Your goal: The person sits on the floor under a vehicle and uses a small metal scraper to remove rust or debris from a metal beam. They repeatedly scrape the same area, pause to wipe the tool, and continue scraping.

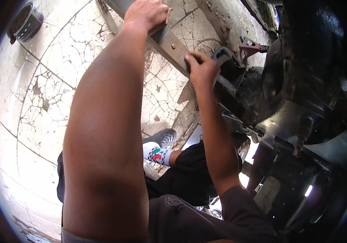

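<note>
A long, flat metal bar [163, 43] runs diagonally from the top of the view toward the middle, with a small round bolt or stud [173, 46] on its face. My left hand [146, 15] is closed over the bar's upper part; a thin tan edge [168, 15] shows beside its fingers, and what it belongs to is hidden. At the bar's lower end is my right hand [204, 72], its thumb and curled fingers gripping the edge. The underside of that grip is out of sight.
Cracked pale floor tiles [96, 52] spread at the left, where a dark bucket [27, 23] stands. Dark machinery [303, 93] crowds the right side. A red metal bracket [252, 47] lies near it. My shoe [163, 138] rests below the bar.
</note>
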Tool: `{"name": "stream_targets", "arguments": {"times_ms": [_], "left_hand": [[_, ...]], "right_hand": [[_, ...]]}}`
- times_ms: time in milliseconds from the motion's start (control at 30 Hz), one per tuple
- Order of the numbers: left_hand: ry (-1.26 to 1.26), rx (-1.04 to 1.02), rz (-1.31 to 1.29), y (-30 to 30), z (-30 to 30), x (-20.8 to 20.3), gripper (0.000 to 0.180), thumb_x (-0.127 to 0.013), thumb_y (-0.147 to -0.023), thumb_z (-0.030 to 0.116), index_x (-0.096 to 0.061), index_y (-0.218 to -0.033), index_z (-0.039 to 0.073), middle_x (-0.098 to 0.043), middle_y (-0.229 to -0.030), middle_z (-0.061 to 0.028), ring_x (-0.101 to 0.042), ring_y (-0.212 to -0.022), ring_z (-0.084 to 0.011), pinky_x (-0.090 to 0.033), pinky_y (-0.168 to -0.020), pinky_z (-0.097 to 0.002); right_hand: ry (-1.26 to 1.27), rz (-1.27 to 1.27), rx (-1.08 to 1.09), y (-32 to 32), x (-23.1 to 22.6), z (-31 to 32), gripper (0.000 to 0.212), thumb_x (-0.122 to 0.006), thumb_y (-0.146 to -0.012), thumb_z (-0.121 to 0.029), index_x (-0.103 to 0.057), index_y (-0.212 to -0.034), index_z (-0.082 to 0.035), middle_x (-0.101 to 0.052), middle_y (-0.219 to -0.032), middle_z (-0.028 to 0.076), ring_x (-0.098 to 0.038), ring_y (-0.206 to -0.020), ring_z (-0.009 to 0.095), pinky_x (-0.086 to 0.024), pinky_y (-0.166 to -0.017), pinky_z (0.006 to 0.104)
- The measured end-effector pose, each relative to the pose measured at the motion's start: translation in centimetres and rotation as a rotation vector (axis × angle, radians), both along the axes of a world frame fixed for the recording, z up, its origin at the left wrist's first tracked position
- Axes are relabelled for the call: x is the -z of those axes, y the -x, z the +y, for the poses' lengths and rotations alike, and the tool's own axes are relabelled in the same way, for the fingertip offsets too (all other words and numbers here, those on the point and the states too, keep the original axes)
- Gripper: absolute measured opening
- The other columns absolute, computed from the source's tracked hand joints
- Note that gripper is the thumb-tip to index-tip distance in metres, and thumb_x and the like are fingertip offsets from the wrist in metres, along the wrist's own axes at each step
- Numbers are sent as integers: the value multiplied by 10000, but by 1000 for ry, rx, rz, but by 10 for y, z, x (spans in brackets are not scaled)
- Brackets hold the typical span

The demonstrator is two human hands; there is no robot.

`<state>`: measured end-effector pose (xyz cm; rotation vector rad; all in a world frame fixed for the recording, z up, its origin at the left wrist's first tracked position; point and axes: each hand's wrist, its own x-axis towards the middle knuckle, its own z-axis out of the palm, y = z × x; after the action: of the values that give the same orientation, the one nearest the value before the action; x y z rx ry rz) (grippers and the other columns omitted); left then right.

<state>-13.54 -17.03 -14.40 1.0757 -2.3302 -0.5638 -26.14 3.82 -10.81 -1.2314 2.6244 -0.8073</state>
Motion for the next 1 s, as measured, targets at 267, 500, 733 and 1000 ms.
{"name": "stream_targets", "arguments": {"times_ms": [267,500,733,1000], "left_hand": [[49,62,-8,-4,-5,1,260,-554,-887,216,-790,-883,106,-763,-1076,-147,-698,-1096,-330,-549,-964,-439],[45,77,-50,-10,-7,6,261,-550,-892,212,-789,-932,114,-757,-1099,-143,-698,-1094,-326,-553,-950,-435],[51,87,-38,-6,-7,7,263,-550,-892,210,-789,-940,111,-757,-1103,-144,-698,-1097,-325,-553,-951,-434],[61,87,-21,-3,-8,4,266,-550,-891,208,-789,-950,107,-758,-1108,-146,-698,-1100,-324,-552,-954,-433]], "right_hand": [[-79,114,-10,-1,-11,-6,215,-871,-831,-164,-828,-1000,-38,-808,-915,134,-773,-808,239,-583,-776,341],[-93,-47,22,-28,-4,17,144,-859,-827,-122,-796,-924,-36,-791,-909,152,-766,-826,292,-584,-789,367],[-108,40,-14,-7,-14,3,198,-873,-836,-170,-809,-973,-42,-798,-882,120,-757,-780,226,-573,-758,339],[-142,142,37,11,-16,-8,197,-884,-824,-149,-830,-999,-76,-806,-908,126,-778,-840,209,-582,-783,330]]}}
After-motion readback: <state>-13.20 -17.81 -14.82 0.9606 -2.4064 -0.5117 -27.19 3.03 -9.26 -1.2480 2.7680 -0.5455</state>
